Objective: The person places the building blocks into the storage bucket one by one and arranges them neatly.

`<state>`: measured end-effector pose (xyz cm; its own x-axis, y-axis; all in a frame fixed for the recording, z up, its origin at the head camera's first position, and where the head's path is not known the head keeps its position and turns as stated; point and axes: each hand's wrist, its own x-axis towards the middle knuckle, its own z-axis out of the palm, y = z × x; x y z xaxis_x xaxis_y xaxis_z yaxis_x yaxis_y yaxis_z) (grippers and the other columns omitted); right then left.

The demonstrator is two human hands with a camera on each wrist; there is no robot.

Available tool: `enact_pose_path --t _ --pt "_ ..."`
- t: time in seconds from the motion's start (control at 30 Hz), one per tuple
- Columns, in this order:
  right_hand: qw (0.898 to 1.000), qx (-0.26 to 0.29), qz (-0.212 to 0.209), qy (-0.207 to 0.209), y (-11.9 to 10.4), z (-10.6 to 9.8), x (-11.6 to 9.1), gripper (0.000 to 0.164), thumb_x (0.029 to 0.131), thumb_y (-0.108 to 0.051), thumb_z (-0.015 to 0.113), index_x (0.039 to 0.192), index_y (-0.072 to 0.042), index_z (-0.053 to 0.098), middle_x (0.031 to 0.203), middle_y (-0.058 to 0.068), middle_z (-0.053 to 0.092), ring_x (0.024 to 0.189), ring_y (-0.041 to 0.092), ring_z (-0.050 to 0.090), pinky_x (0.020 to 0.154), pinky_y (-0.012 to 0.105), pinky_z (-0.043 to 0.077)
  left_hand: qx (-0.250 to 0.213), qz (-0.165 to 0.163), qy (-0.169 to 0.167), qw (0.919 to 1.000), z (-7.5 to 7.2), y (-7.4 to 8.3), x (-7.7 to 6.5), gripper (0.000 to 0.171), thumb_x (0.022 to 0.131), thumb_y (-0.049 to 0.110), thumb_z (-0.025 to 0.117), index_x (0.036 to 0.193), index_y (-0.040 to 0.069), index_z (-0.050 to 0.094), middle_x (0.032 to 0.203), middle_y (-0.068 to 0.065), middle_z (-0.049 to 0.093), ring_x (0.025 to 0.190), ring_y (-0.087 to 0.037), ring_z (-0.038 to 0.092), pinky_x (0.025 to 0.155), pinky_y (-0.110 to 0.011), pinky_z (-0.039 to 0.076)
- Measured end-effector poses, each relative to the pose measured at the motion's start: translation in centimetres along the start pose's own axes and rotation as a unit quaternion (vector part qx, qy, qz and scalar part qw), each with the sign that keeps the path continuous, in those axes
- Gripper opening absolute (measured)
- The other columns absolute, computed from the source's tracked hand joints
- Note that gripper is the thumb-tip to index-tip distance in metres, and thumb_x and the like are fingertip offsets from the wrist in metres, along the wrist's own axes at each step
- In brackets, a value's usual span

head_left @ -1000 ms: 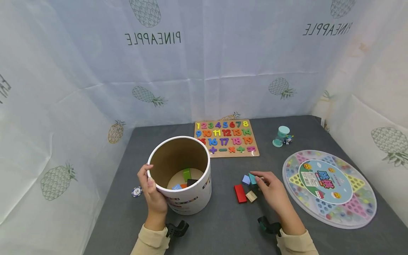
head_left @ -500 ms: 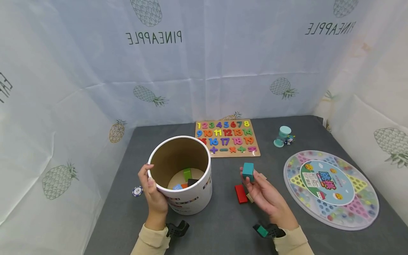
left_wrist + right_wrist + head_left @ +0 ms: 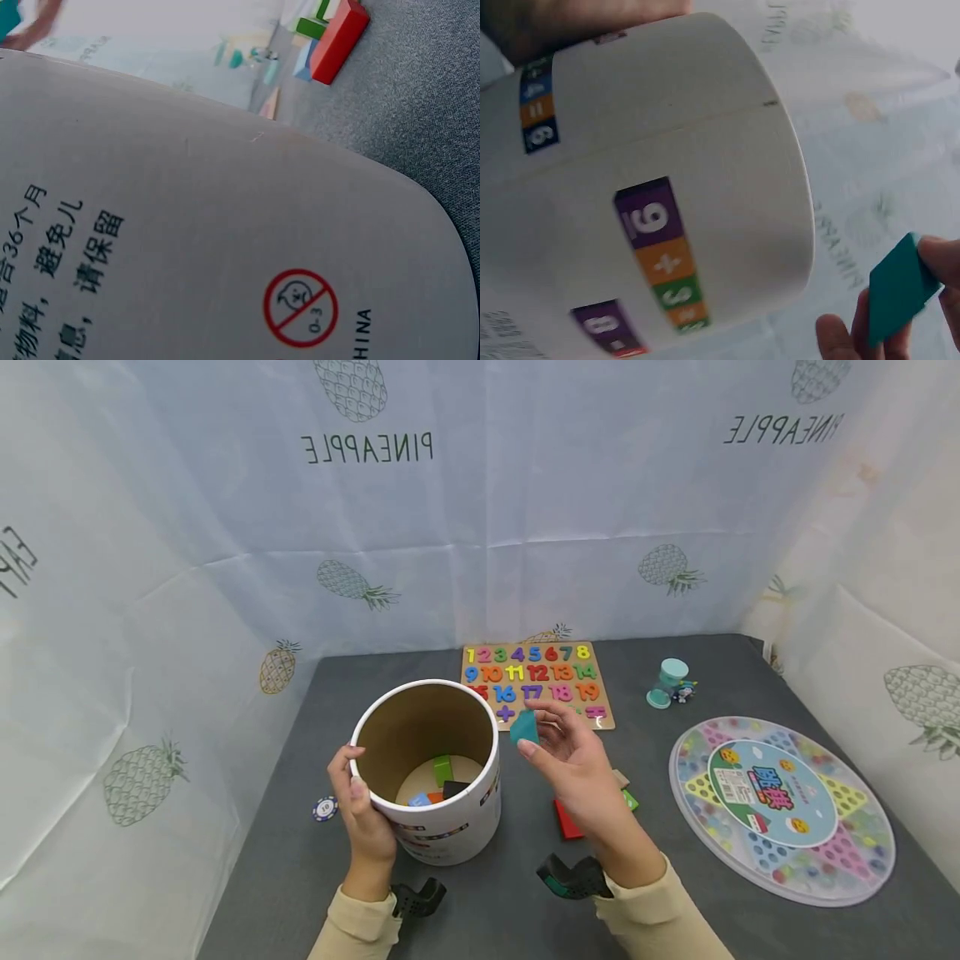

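My left hand (image 3: 363, 827) grips the near-left rim of a white cylindrical tub (image 3: 457, 835), which stands on the dark table. Inside lie a green block (image 3: 442, 769), a black block (image 3: 454, 789), a blue block (image 3: 418, 800) and a bit of orange. Just right of the tub's rim, my right hand (image 3: 581, 772) pinches a teal block (image 3: 525, 727) between thumb and fingers, raised above the table. The right wrist view shows the same teal block (image 3: 896, 294) apart from the tub. A red block (image 3: 567, 822) and a green block (image 3: 630, 800) lie partly hidden below the right hand.
Behind the tub lies a wooden number board (image 3: 600, 700). An hourglass (image 3: 667, 683) with a small figurine (image 3: 684, 692) stands at the back right. A round board game (image 3: 780, 810) covers the right side. Left of the tub is a poker chip (image 3: 325, 808).
My right hand has picked up the teal block from the pile and carried it left and up to the tub's right rim. The left hand keeps its grip on the tub.
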<state>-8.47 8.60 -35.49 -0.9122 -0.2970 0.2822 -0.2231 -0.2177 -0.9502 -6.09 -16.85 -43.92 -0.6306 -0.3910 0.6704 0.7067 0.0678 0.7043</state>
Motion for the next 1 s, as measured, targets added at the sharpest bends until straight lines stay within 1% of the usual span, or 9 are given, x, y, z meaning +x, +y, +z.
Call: enact_pose_path --t 0.17,0.27,0.33,0.43,0.5,0.63,0.8,0.9,1.0 --pt "0.986 -0.121 -0.111 -0.035 -0.6 3.1 2.1 0.041 0.084 0.000 0.068 0.120 -0.009 0.051 0.120 0.009 0.054 0.108 0.021 0.057 0.093 0.034 0.046 0.003 -0.002 0.002 1.0000 0.0 0.0 0.0 0.049 0.096 0.028 0.031 0.125 -0.012 0.029 0.128 -0.035 0.032 0.114 -0.047 0.035 0.088 -0.043 0.034" --pt "0.967 -0.198 -0.148 -0.062 0.0 4.7 3.2 0.037 0.082 -0.008 0.073 0.115 -0.015 0.058 0.120 -0.002 0.059 0.112 0.013 0.055 0.095 0.033 0.044 0.008 -0.003 0.006 0.9999 0.1 0.0 -0.1 0.049 0.096 0.027 0.030 0.125 -0.012 0.029 0.129 -0.034 0.033 0.114 -0.046 0.035 0.088 -0.045 0.032" --pt "0.949 -0.259 -0.164 -0.074 0.5 5.5 3.8 0.034 0.080 -0.014 0.076 0.111 -0.020 0.063 0.116 -0.010 0.061 0.112 0.008 0.053 0.094 0.030 0.043 0.010 -0.004 0.009 0.9999 0.2 0.1 -0.1 0.049 0.095 0.027 0.030 0.125 -0.012 0.030 0.130 -0.032 0.034 0.114 -0.046 0.035 0.088 -0.046 0.031" --pt "0.924 -0.327 -0.183 -0.074 1.2 6.3 4.4 0.032 0.076 -0.018 0.080 0.105 -0.021 0.066 0.108 -0.013 0.063 0.107 0.005 0.053 0.092 0.028 0.042 0.005 -0.013 0.009 0.9999 0.4 0.3 0.0 0.048 0.095 0.027 0.031 0.124 -0.012 0.030 0.129 -0.032 0.034 0.114 -0.046 0.035 0.088 -0.047 0.031" --pt "0.914 -0.351 -0.190 -0.070 1.5 6.5 4.5 0.032 0.074 -0.016 0.082 0.102 -0.020 0.066 0.104 -0.013 0.063 0.103 0.005 0.054 0.090 0.027 0.043 0.004 -0.031 0.005 0.9995 0.4 0.7 0.2 0.046 0.094 0.026 0.031 0.123 -0.010 0.029 0.129 -0.029 0.034 0.115 -0.044 0.035 0.088 -0.047 0.031" --pt "0.909 -0.372 -0.178 -0.065 1.3 6.8 4.4 0.032 0.073 -0.016 0.083 0.100 -0.021 0.067 0.102 -0.013 0.063 0.101 0.004 0.054 0.087 0.028 0.044 0.010 -0.071 -0.018 0.9972 -0.1 1.4 0.5 0.044 0.095 0.028 0.034 0.122 -0.005 0.028 0.132 -0.019 0.032 0.120 -0.040 0.031 0.089 -0.044 0.031" --pt "0.906 -0.380 -0.173 -0.064 1.4 6.9 4.4 0.027 0.076 -0.017 0.081 0.098 -0.021 0.068 0.104 -0.013 0.064 0.103 0.004 0.053 0.088 0.030 0.044 0.002 -0.093 -0.046 0.9946 -0.7 1.7 0.6 0.043 0.096 0.033 0.038 0.124 0.002 0.028 0.136 -0.016 0.028 0.123 -0.040 0.028 0.092 -0.040 0.032" --pt "0.917 -0.342 -0.196 -0.058 1.9 6.6 4.3 0.020 0.082 -0.015 0.075 0.100 -0.019 0.067 0.104 -0.011 0.063 0.102 0.005 0.054 0.089 0.030 0.044 -0.007 -0.107 -0.044 0.9932 -0.7 1.8 0.6 0.039 0.094 0.026 0.036 0.124 0.004 0.028 0.135 -0.019 0.029 0.121 -0.041 0.030 0.093 -0.039 0.032" --pt "0.916 -0.306 -0.256 -0.043 2.6 5.7 3.4 0.014 0.089 -0.016 0.066 0.103 -0.016 0.066 0.105 -0.006 0.062 0.103 0.010 0.054 0.090 0.030 0.043 -0.028 -0.119 -0.030 0.9920 -0.4 2.0 0.5 0.039 0.091 0.021 0.037 0.127 0.006 0.030 0.134 -0.022 0.030 0.120 -0.043 0.031 0.093 -0.041 0.031"
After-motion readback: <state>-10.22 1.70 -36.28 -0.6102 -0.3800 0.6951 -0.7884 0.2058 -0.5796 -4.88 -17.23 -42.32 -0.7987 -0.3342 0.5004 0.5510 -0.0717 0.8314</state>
